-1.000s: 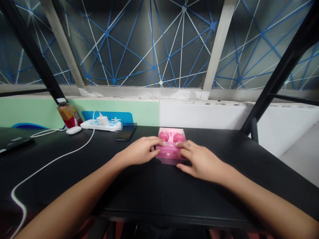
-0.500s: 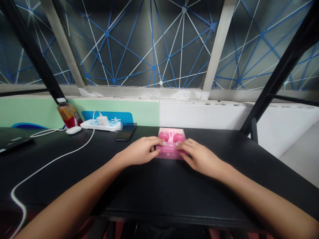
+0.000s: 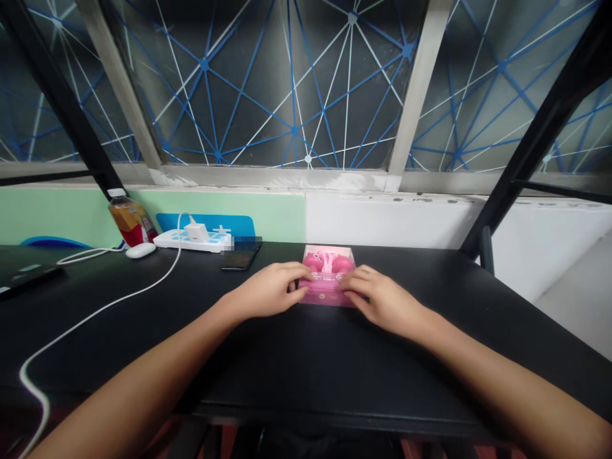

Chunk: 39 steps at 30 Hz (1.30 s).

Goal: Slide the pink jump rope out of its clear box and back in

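Observation:
A small pink box (image 3: 327, 298) with a see-through top lies flat on the black desk (image 3: 306, 363). Inside it show two rounded pink pieces with a pale pink cord or strap between them; their kind cannot be made out. At the box's left edge, my left hand (image 3: 275, 290) grips with bent fingers, the fingertips on its top and side. Opposite, my right hand (image 3: 377, 296), with a ring on one finger, holds the right edge, thumb low and fingers over the top. The box's two side edges are partly hidden by the fingers.
Left of the hands lie a dark phone (image 3: 241, 255), a white power strip (image 3: 165, 240) with a plugged charger (image 3: 196, 231), a white mouse (image 3: 141, 250) and a drink bottle (image 3: 129, 220). A white cable (image 3: 102, 310) crosses the left side. Black frame bars (image 3: 521, 140) slant at both sides.

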Available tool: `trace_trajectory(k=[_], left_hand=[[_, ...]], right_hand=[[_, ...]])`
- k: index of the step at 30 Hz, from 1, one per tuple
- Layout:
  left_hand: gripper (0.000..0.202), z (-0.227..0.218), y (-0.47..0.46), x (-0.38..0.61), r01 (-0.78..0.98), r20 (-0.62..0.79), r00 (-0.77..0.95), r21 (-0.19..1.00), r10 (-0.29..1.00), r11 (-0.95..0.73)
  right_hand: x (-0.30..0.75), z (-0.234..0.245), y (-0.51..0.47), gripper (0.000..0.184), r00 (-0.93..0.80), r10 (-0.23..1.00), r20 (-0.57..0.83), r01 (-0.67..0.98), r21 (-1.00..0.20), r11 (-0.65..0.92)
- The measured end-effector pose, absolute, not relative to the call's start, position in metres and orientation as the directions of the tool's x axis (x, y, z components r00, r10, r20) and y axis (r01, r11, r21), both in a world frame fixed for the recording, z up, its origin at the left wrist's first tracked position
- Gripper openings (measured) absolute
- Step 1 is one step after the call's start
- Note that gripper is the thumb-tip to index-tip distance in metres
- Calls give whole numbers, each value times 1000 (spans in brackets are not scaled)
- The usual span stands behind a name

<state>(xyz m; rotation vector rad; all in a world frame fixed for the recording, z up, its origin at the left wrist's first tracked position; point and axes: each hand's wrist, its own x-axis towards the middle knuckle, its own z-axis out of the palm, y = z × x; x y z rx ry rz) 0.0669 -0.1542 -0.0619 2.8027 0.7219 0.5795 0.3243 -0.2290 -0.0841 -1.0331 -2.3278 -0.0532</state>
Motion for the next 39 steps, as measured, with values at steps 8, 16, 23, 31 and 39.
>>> trace_trajectory(k=[8,16,23,31,39], left_hand=[[25,-62,-154,67,426,327,803,268,497,-864],[23,-65,-152,68,414,357,802,243,478,-877],[23,-65,-152,68,412,356,804,245,476,-878],[23,-66,-152,68,413,356,804,241,476,-878],[24,-65,-152,68,411,353,804,251,479,-876]], right_hand=[[325,-87,-227,23,-516,657,550,682,-200,703],[325,-88,-228,24,-506,662,552,690,-201,695],[323,-84,-231,22,-497,689,527,710,-210,672],[321,-80,-234,25,-495,697,520,706,-227,671],[324,-82,-232,33,-501,706,500,706,-235,668]])
